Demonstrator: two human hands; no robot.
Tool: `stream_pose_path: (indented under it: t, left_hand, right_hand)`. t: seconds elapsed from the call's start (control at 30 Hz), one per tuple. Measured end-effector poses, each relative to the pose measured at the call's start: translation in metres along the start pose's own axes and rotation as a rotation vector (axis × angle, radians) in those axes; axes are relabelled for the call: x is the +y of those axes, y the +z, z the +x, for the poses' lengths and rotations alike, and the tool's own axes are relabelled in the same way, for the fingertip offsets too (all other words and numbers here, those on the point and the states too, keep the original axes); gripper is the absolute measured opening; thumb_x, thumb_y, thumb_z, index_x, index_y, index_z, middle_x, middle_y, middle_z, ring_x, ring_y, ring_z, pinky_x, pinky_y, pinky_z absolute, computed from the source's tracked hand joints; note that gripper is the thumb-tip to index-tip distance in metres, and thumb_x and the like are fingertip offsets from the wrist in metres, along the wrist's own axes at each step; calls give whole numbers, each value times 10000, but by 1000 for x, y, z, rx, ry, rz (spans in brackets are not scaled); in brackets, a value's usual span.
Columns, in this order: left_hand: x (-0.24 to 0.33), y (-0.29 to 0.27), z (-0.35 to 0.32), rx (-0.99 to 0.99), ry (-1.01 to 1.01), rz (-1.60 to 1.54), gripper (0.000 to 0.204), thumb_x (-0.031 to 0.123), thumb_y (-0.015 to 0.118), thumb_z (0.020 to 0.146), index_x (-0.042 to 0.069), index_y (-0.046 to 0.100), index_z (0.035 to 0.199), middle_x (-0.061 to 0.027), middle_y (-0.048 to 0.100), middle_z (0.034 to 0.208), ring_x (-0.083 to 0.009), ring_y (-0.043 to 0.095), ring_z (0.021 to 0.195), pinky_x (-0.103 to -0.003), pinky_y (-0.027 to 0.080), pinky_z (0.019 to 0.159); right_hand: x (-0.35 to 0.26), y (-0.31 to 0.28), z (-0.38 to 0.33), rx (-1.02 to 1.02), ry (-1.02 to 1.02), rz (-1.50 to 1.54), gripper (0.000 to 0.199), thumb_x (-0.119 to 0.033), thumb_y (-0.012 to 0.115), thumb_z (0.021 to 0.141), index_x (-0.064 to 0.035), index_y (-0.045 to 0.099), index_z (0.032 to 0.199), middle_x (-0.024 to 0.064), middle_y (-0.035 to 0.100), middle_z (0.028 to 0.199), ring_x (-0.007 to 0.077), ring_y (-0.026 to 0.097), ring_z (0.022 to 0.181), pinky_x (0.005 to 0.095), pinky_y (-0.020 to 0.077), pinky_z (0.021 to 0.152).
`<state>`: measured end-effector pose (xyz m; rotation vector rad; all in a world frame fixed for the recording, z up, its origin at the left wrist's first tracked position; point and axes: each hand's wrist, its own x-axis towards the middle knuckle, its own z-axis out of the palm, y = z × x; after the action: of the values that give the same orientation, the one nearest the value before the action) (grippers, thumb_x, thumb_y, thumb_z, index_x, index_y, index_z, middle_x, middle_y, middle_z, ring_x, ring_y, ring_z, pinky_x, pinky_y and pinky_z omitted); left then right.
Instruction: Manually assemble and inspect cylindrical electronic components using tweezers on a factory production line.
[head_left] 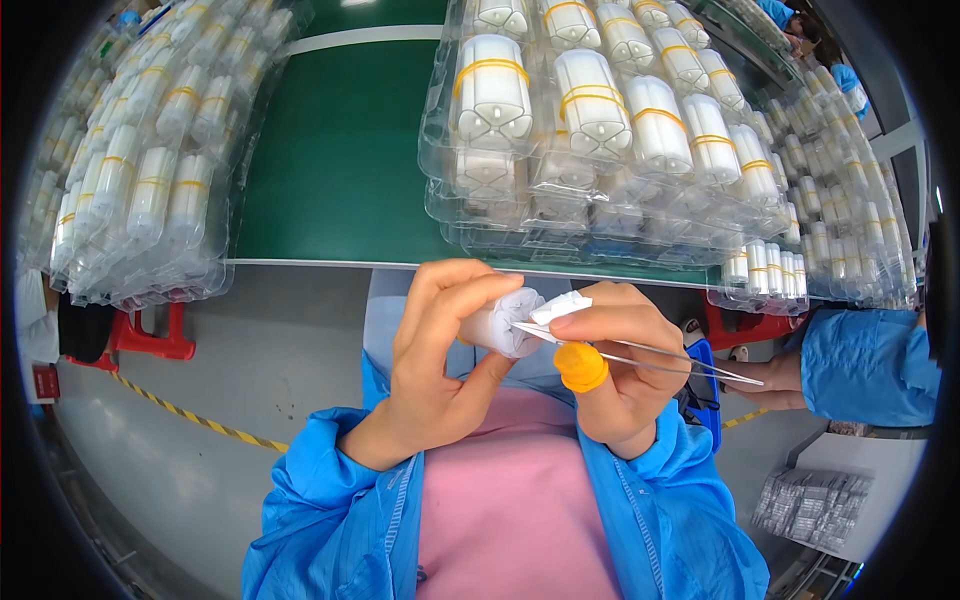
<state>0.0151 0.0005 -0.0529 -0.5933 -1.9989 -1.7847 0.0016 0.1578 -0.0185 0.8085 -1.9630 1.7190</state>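
Observation:
My left hand (428, 365) is wrapped round a white cylinder (515, 325) whose folded-looking end faces right. In my right hand (632, 360) is a pair of thin metal tweezers (715, 372), and their tips touch that end of the cylinder. A yellow finger cot (581, 367) covers the right thumb, while a white piece (561, 307) sits at another right fingertip; whether it is a wrapping or a loose bit I cannot tell. Both hands are close together in front of my chest, just short of the table edge.
Stacked clear plastic trays (600, 215) of white cylinders with yellow bands stand on the green table (340, 150). More such trays (140, 200) rise at the left. A person's blue sleeve (868, 365) is at the right, near a red stool (750, 325). Another red stool (155, 335) stands at the left.

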Motion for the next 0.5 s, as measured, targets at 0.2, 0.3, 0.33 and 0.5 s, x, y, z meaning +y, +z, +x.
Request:
stream_pose_path:
  t: [0.2,0.3,0.33,0.5]
  left_hand:
    - [1,1,-1,5,-27,-16,537,-98,697,636,-10,549,1145,-166,504,1057,-273,535,936,-325,446,786]
    - [0,2,-2,6,-38,-11,536,-103,694,631,-11,554,1141,-166,504,1056,-272,536,932,-326,448,783]
    - [-1,3,-2,4,-38,-9,535,-105,692,630,-12,556,1139,-165,504,1056,-273,536,930,-327,449,782]
    - [-3,1,3,-29,69,53,526,-112,680,636,-13,558,1138,-169,505,1060,-274,539,937,-330,451,784]
  right_hand:
    - [-3,0,0,-8,35,-24,189,-2,707,688,1,673,874,131,666,804,234,646,688,274,502,603]
    - [-2,-1,3,-53,-13,-83,197,1,708,675,-7,674,869,129,664,801,243,643,685,281,503,601]
    - [-3,-1,5,-72,-20,-106,199,1,708,671,-9,675,867,129,663,800,246,642,684,283,502,600]
    - [-5,-5,10,-122,8,-107,203,-9,714,668,-10,673,867,129,661,797,249,638,683,286,498,593]
